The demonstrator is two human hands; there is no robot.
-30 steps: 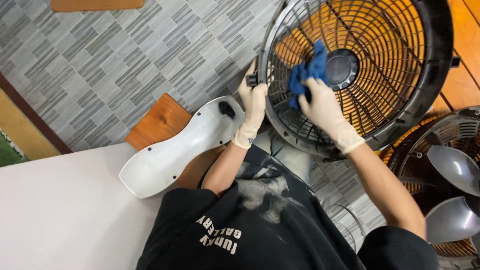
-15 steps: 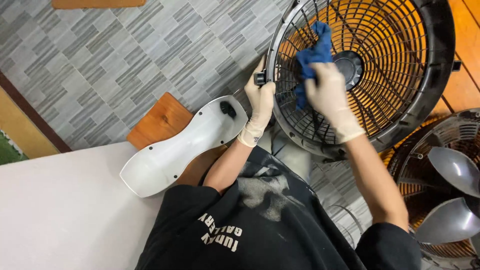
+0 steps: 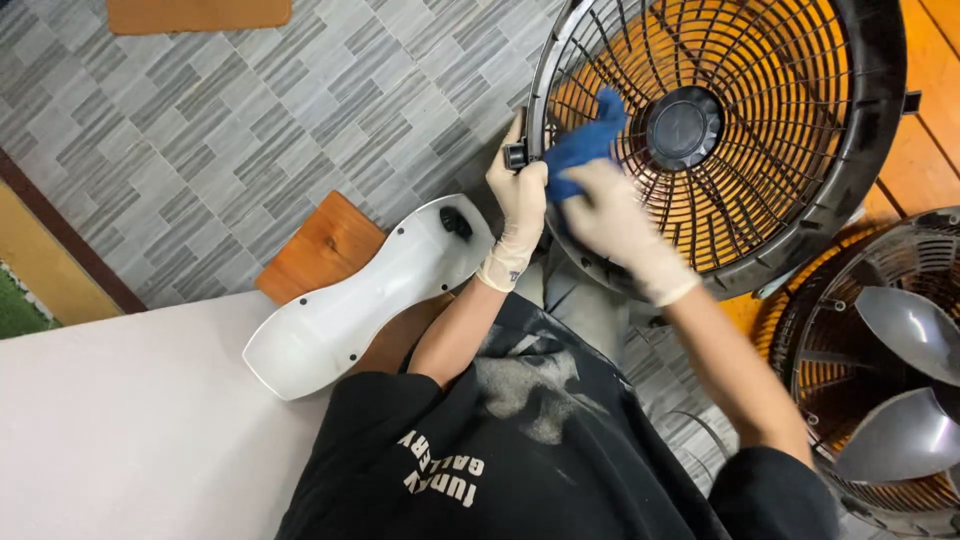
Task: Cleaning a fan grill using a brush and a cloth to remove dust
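My gloved left hand (image 3: 520, 205) grips the rim of the black fan grille (image 3: 800, 190); my right hand (image 3: 610, 225) clutches a blue cloth (image 3: 582, 145) against its ribs, just beside my left. Pressing hard could snag cloth between ribs, or tip the grille from my grasp.

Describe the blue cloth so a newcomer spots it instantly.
Start at the big round black fan grille at top right. On its left side, the gloved right hand presses a crumpled blue cloth against the bars. It is the only blue thing there, beside the dark round hub.
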